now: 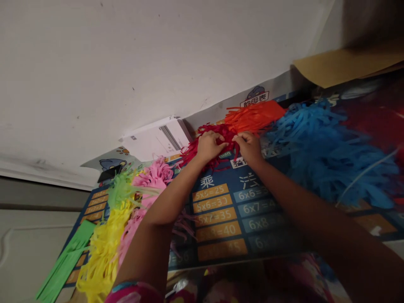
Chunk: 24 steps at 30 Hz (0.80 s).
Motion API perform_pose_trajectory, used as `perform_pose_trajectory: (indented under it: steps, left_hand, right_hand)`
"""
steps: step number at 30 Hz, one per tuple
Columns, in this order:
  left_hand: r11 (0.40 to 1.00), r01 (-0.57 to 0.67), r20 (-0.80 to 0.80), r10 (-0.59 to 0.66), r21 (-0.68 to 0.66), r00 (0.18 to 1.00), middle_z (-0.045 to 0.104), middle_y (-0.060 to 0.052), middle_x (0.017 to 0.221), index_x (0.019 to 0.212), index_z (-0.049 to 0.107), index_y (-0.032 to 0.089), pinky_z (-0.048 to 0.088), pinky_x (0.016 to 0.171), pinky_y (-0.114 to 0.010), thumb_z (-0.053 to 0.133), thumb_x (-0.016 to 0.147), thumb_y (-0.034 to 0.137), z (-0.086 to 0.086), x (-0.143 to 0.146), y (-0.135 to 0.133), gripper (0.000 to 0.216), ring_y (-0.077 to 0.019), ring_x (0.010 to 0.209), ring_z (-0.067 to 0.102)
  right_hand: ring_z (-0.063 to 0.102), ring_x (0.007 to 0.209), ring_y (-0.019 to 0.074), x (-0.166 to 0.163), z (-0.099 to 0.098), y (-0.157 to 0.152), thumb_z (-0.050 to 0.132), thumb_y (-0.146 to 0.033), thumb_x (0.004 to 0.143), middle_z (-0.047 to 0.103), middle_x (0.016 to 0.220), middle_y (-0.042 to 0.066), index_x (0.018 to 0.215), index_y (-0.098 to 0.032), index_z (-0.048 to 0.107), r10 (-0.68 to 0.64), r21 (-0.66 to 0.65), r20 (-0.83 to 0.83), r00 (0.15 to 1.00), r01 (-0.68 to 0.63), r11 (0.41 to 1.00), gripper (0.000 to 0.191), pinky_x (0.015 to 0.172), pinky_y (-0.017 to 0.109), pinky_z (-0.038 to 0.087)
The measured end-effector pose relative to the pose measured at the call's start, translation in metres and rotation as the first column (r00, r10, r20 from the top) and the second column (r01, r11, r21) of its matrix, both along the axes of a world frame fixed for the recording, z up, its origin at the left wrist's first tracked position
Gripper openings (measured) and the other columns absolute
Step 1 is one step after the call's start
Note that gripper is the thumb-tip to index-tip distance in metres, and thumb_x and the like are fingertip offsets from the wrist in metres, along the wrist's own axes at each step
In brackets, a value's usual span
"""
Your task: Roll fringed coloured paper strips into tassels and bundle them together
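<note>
Both hands are at a bunch of red fringed tissue paper (pixel 206 128) lying at the back of the table. My left hand (pixel 210 147) rests over the bunch with thumb and fingers closed on its strands. Close beside it on the right, my right hand (pixel 250 148) pinches the red strands between thumb and forefinger. The fingers partly hide the paper between them. Orange fringed paper (pixel 260 115) lies just behind my right hand, and a large heap of blue fringed paper (pixel 328 151) spreads to its right.
Pink (pixel 154 176), yellow (pixel 109 235) and green fringed paper (pixel 67 261) lie on the left. White cards (pixel 154 139) stand stacked against the wall (pixel 126 54). A brown paper sheet (pixel 344 65) is at the back right. The tabletop mat (pixel 217 202) carries printed times tables.
</note>
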<state>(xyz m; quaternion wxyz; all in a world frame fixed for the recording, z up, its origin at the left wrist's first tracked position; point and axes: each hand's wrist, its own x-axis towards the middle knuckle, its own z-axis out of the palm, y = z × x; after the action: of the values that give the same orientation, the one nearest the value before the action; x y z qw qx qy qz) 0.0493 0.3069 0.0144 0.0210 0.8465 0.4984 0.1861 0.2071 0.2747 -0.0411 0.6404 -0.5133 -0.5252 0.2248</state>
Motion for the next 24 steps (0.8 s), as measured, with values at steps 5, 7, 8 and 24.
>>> perform_pose_trajectory:
  steps: [5,7,8,24]
  left_hand:
    - [1.0,0.003,-0.05,-0.002,0.008,0.999,0.069,-0.007,0.096,0.094,0.074,0.02,0.043,0.089,-0.037,0.076,0.08,0.038,0.002,0.003,-0.001,0.023,-0.0258,0.097,0.06]
    - [1.0,-0.012,-0.044,0.01,-0.023,0.999,0.069,-0.007,0.096,0.093,0.074,0.02,0.043,0.089,-0.036,0.074,0.082,0.037,0.004,0.002,0.0,0.02,-0.025,0.098,0.06]
    - [0.999,-0.021,-0.053,0.019,-0.028,0.998,0.069,-0.007,0.096,0.093,0.074,0.021,0.043,0.089,-0.036,0.073,0.083,0.037,0.005,0.002,-0.001,0.019,-0.025,0.099,0.06]
    - [0.983,-0.162,-0.38,0.182,0.084,0.907,0.069,-0.013,0.11,0.099,0.074,0.019,0.037,0.088,-0.044,0.052,0.094,0.035,0.007,0.002,-0.013,0.028,-0.0314,0.109,0.055]
  right_hand:
    - [0.051,0.067,0.0168,0.001,0.002,-0.002,0.055,-0.035,0.079,0.052,0.063,-0.001,0.057,-0.022,0.053,0.001,0.001,0.011,1.0,-0.001,1.0,0.026,0.07,0.031,0.038]
    - [0.051,0.068,0.0167,0.001,0.003,-0.002,0.055,-0.034,0.079,0.053,0.064,-0.001,0.057,-0.022,0.052,0.0,0.0,0.014,1.0,0.0,1.0,0.026,0.07,0.031,0.038]
    - [0.052,0.068,0.0167,0.001,0.003,-0.002,0.055,-0.034,0.079,0.053,0.064,-0.001,0.057,-0.022,0.052,0.002,0.0,0.016,1.0,-0.002,1.0,0.026,0.07,0.031,0.039]
    - [0.063,0.072,0.0166,-0.005,0.008,-0.009,0.036,-0.035,0.092,0.07,0.081,0.002,0.096,-0.019,0.07,0.178,-0.15,0.241,0.954,-0.145,0.978,0.038,0.068,0.028,0.047]
